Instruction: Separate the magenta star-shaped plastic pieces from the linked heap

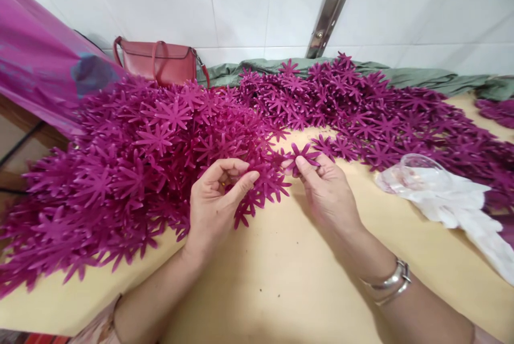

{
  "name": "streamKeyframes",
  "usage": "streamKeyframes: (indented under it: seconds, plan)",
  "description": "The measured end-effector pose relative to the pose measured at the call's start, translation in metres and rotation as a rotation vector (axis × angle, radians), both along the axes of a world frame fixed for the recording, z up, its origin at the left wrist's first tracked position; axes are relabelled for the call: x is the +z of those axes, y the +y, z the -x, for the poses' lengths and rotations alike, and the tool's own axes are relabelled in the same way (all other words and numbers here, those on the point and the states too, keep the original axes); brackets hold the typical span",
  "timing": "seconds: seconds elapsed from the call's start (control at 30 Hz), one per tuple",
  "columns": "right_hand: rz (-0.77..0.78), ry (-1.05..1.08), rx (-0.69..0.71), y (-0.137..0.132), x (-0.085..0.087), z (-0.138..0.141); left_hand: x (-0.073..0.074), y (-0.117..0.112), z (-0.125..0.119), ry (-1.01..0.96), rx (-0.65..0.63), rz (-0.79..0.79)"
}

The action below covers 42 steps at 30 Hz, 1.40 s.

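Observation:
My right hand (327, 189) pinches a purple flower-shaped piece (302, 155) with narrow petals between thumb and fingers. Facing it, my left hand (217, 194) is curled, with thumb tip and index fingertip close together; anything between them is too small to make out. Behind and left of that hand spreads a large heap of magenta flower-shaped pieces (132, 167), some lying just under its fingers. A second, darker heap of the same flower-shaped pieces (321, 92) stretches along the back and right of the table (257, 269).
A clear plastic cup (425, 170) lies with crumpled white tissue (453, 199) at the right. At the back are a red handbag (160, 60) and green cloth (421, 79) along the tiled wall (241, 1). Pink plastic sheeting (44, 55) hangs at the left.

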State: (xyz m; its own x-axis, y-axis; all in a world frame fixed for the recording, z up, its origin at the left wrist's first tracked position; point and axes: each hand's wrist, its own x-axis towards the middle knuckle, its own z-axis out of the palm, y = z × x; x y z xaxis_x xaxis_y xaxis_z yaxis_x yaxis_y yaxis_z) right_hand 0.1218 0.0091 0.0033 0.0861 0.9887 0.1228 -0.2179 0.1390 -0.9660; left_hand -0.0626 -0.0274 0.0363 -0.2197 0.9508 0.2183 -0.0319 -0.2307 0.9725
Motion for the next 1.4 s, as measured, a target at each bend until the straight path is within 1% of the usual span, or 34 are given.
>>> streamKeyframes:
  seconds: [0.07, 0.1, 0.17, 0.27, 0.33, 0.4, 0.47, 0.53, 0.6, 0.63, 0.67, 0.73, 0.8, 0.83, 0.9, 1.0, 1.1, 1.17, 1.3, 1.4]
  plan:
    - [0.005, -0.005, 0.019, -0.001, 0.0, 0.001, -0.002, 0.001, 0.002, 0.027, 0.003, 0.021]
    - [0.002, -0.008, 0.034, -0.002, 0.0, 0.001, -0.003, 0.001, 0.003, 0.068, 0.018, 0.005]
    - [-0.011, -0.011, 0.068, -0.005, 0.001, 0.002, -0.004, 0.001, 0.006, 0.217, 0.095, -0.116]
    - [-0.033, -0.033, 0.076, -0.007, 0.003, 0.003, -0.003, 0.0, 0.011, 0.52, 0.292, -0.372]
    - [-0.05, -0.068, 0.059, -0.008, 0.005, 0.004, -0.002, -0.002, 0.011, 0.658, 0.375, -0.455]
    - [-0.061, -0.108, 0.054, -0.009, 0.007, 0.005, -0.002, -0.005, 0.008, 0.745, 0.365, -0.493]
    - [-0.054, -0.143, 0.075, -0.011, 0.01, 0.007, -0.003, -0.008, 0.004, 0.808, 0.292, -0.511]
    - [-0.045, -0.167, 0.094, -0.014, 0.012, 0.009, -0.003, -0.011, 0.0, 0.825, 0.215, -0.501]
    - [-0.07, -0.214, 0.065, -0.018, 0.014, 0.01, -0.002, -0.015, -0.003, 0.76, 0.155, -0.461]
    - [-0.12, -0.26, 0.027, -0.02, 0.015, 0.009, -0.001, -0.017, -0.003, 0.697, 0.115, -0.415]
    - [-0.203, -0.326, -0.016, -0.022, 0.016, 0.008, 0.001, -0.019, -0.004, 0.623, 0.056, -0.35]
    - [-0.432, -0.499, -0.098, -0.023, 0.017, 0.004, 0.005, -0.022, -0.005, 0.465, -0.118, -0.163]
    - [-0.652, -0.662, -0.131, -0.024, 0.018, 0.003, 0.006, -0.023, -0.007, 0.3, -0.266, 0.016]
    - [-0.733, -0.719, -0.124, -0.023, 0.018, 0.003, 0.005, -0.021, -0.008, 0.208, -0.307, 0.084]
    - [-0.811, -0.776, -0.071, -0.022, 0.017, 0.004, 0.001, -0.015, -0.009, 0.009, -0.331, 0.179]
    - [-0.78, -0.784, 0.039, -0.023, 0.017, 0.007, -0.01, -0.004, -0.009, -0.225, -0.336, 0.245]
    - [-0.746, -0.779, 0.091, -0.025, 0.018, 0.008, -0.019, 0.0, -0.006, -0.346, -0.314, 0.264]
    - [-0.741, -0.783, 0.045, -0.027, 0.019, 0.008, -0.021, -0.001, -0.006, -0.375, -0.305, 0.278]
    - [-0.679, -0.822, -0.129, -0.025, 0.016, 0.009, -0.019, -0.005, -0.009, -0.396, -0.32, 0.333]
    - [-0.646, -0.816, -0.134, -0.023, 0.012, 0.01, -0.017, -0.005, -0.012, -0.454, -0.361, 0.362]
